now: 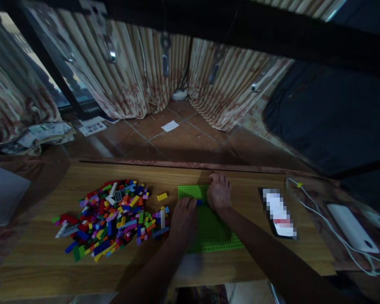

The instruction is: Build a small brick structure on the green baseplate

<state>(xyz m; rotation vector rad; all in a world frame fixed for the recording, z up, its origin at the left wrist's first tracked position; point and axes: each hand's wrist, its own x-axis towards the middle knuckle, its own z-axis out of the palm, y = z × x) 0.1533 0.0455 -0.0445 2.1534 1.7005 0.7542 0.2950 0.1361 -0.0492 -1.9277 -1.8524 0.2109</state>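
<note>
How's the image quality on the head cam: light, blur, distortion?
Head view: dim overall, the window at upper left the only bright spot; strong wide-angle bending of the table edge and curtains; the phone screen is pixelated out; forearms at the bottom edge are soft. Left hand and right hand on the green baseplate read dark, as does the brick pile.

hands: left hand [184,216], right hand [219,192] on green baseplate [213,230] | brick pile [112,217] left | phone [279,213] right
</note>
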